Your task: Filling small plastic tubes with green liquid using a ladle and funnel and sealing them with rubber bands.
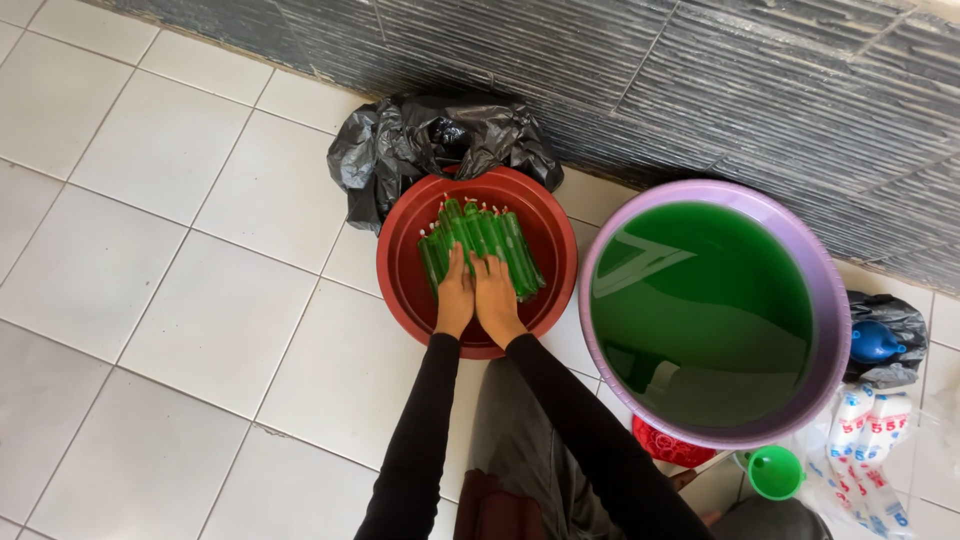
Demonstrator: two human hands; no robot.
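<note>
From my head view, I press my left hand (455, 292) and my right hand (495, 296) flat, fingers stretched and grasping nothing, on the green tubes (482, 245) lying in a row inside the red basin (400, 285). Behind the basin sits a black bag (400, 140). Right of the basin stands a purple tub (830, 300), nearly full of green liquid (700, 300). I judge the work far from finished: much liquid remains. A green funnel (776, 472) waits further right, below the tub.
</note>
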